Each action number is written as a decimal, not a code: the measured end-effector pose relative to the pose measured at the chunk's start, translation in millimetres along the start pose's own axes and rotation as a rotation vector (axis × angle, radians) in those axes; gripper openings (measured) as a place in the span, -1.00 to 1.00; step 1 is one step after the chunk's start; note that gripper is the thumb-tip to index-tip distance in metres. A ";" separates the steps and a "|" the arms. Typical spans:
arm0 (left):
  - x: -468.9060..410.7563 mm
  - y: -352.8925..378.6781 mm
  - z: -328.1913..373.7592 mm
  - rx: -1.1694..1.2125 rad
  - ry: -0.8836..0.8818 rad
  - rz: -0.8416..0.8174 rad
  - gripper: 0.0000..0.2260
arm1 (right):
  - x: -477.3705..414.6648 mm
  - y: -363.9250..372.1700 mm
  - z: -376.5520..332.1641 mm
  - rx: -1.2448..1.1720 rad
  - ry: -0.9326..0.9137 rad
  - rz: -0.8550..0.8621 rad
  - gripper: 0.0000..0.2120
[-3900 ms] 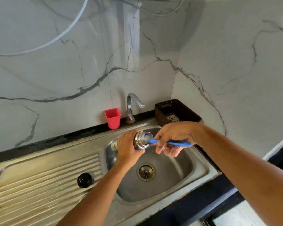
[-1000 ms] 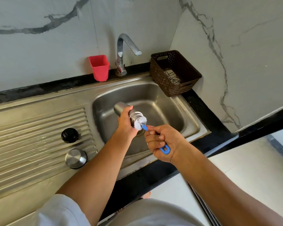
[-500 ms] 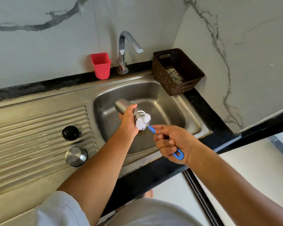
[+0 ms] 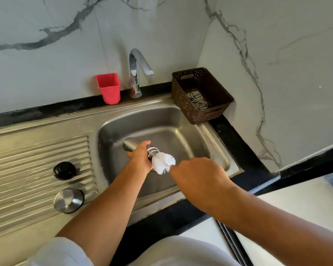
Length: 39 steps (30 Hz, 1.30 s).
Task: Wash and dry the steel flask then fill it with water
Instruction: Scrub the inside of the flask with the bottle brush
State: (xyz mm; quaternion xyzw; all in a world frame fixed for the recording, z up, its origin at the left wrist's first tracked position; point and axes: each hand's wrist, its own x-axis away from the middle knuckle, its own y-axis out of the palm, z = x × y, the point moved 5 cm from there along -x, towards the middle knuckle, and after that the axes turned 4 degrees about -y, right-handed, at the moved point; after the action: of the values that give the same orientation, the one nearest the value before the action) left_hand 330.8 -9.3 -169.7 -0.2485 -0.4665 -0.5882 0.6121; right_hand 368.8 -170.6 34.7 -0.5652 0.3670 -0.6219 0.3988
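Steel flask (image 4: pixel 129 144) is held tilted over the sink (image 4: pixel 161 120) basin, probably so drips fall inside, with its open mouth aimed toward 4 o'clock. The left hand (image 4: pixel 140 157) curls its fingers round the body. A white brush (image 4: pixel 163 162) sits at the mouth, likely for scrubbing. The right hand (image 4: pixel 198 175) evidently holds it, its fingers hidden. At 1 o'clock a basket (image 4: pixel 217 96) holds a patterned cloth (image 4: pixel 197 101).

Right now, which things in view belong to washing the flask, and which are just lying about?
In the job: steel flask, gripped by the left hand; bottle brush at its mouth, held by the right hand; sink; tap; black cap and steel lid on the drainboard, likely the flask's.
Lying about: red cup; brown basket.
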 end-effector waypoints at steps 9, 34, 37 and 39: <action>-23.3 40.5 -31.9 -0.095 -0.070 -0.114 -0.08 | -32.2 7.0 31.3 0.054 0.038 -0.068 -0.64; -50.9 30.5 15.0 0.081 -0.075 -0.045 0.04 | -80.1 48.5 67.8 -1.489 0.446 -0.120 -0.68; -19.0 41.3 11.0 0.111 -0.132 -0.221 -0.59 | -90.6 59.3 56.2 -1.935 0.517 -0.142 -0.76; -14.6 44.0 13.3 0.148 -0.154 -0.287 -0.76 | -91.9 63.5 48.2 -2.355 0.549 -0.220 -0.84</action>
State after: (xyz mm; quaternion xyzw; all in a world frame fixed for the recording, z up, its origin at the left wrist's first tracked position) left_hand 370.8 17.2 -165.7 -0.1782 -0.5847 -0.6127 0.5009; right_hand 425.9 -113.3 -56.2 -0.4592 0.7299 -0.0374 -0.5049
